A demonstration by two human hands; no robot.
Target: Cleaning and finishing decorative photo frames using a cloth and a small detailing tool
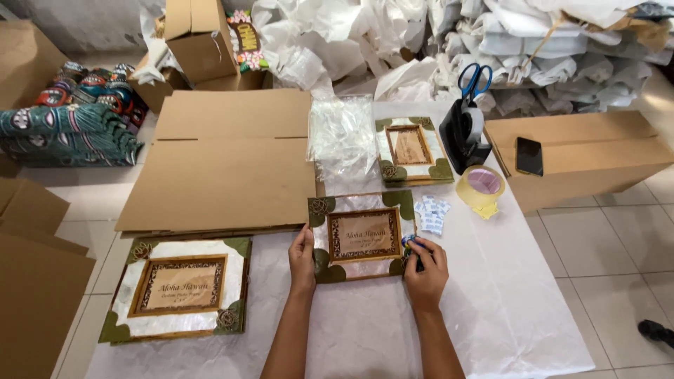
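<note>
Both forearms reached over white paper [491,295]; my left hand [302,258] gripped the small picture frame [363,236] by its left edge, my right hand [424,270] pinched a small blue-white packet [409,241] against its right edge.

Flattened cardboard [217,161], scissors [475,78], tape roll [481,186], phone [529,156]

Green-cornered pearly white picture frame [363,236]
</note>
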